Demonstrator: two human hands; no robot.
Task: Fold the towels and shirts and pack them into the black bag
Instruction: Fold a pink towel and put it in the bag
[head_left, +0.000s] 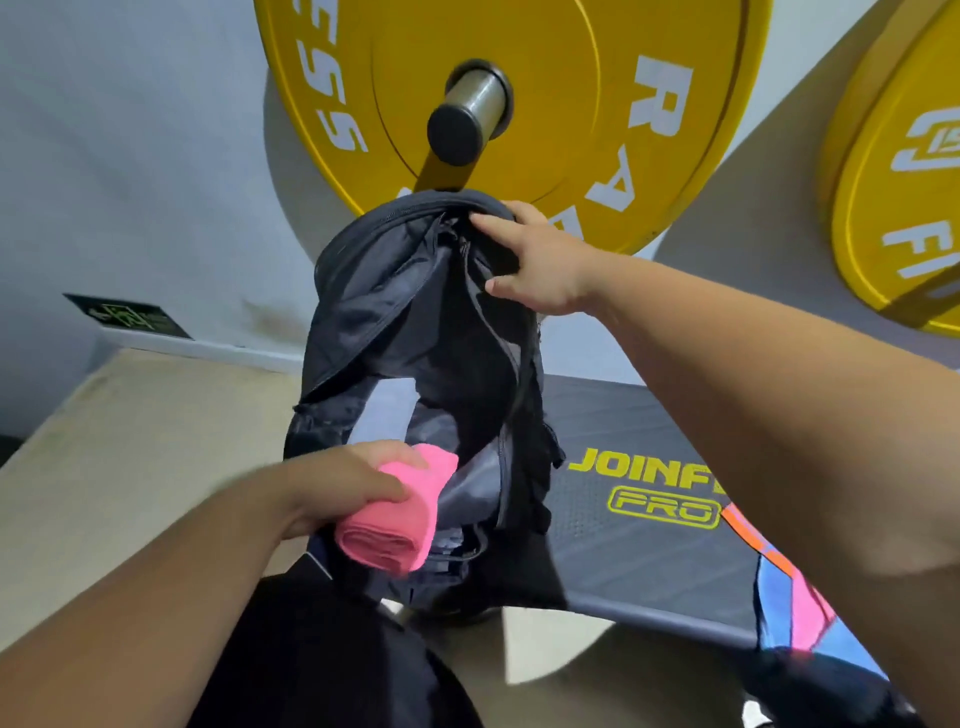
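Observation:
The black bag (395, 322) stands upright in the middle of the view with its zip undone and its grey lining showing. My right hand (540, 265) grips the bag's top right edge and holds the mouth apart. My left hand (343, 483) holds a folded pink towel (395, 525) at the lower part of the bag's mouth, the towel's far end just inside the rim. A blue, pink and orange garment (795, 608) lies on the mat at the lower right, partly behind my right forearm.
A yellow weight plate (545, 67) on a steel bar sleeve (467, 114) hangs close above the bag; a second yellow plate (904, 208) is at the right. A dark exercise mat (639, 452) lies under the bag's right side. Beige floor (130, 441) spreads left.

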